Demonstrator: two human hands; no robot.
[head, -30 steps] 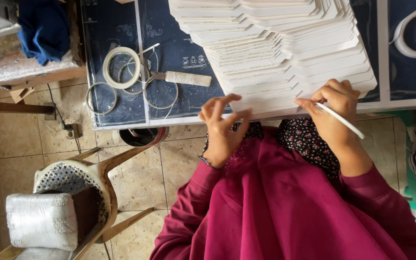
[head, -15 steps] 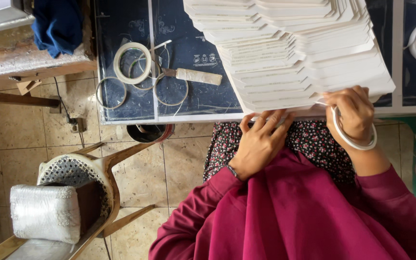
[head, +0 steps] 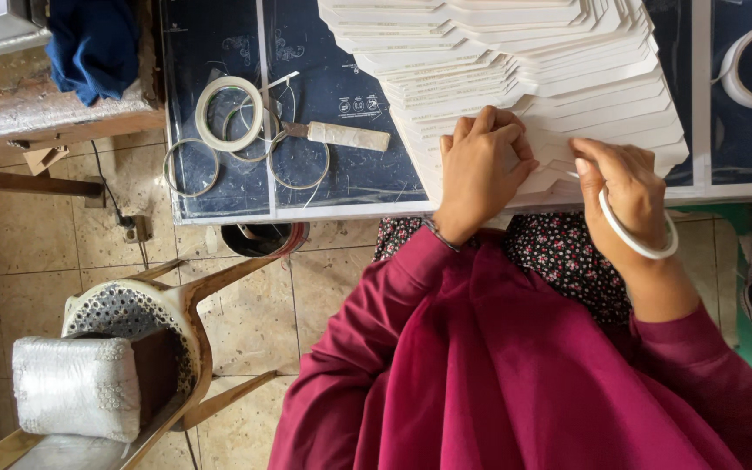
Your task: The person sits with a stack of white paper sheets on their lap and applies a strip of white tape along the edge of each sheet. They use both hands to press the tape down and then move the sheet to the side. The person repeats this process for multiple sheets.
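Observation:
A big fanned stack of flat white cardboard pieces (head: 533,61) lies on the dark blue table (head: 341,96). My left hand (head: 483,165) rests palm down on the stack's near edge, fingers curled onto the sheets. My right hand (head: 624,187) touches the stack's near right corner with thumb and fingers, and a white tape ring (head: 637,235) hangs around its wrist like a bangle. Both arms wear maroon sleeves.
Several tape rings (head: 230,113) and a cutter with a pale handle (head: 337,135) lie on the table's left part. Another tape roll (head: 750,65) sits at far right. A chair with a white cushion (head: 76,387) stands on the tiled floor at left. Blue cloth (head: 93,43) lies on a bench.
My left hand rose from my lap onto the stack's near edge. The white tape ring slid from my right fingers down to the wrist, and the right hand now touches the stack corner.

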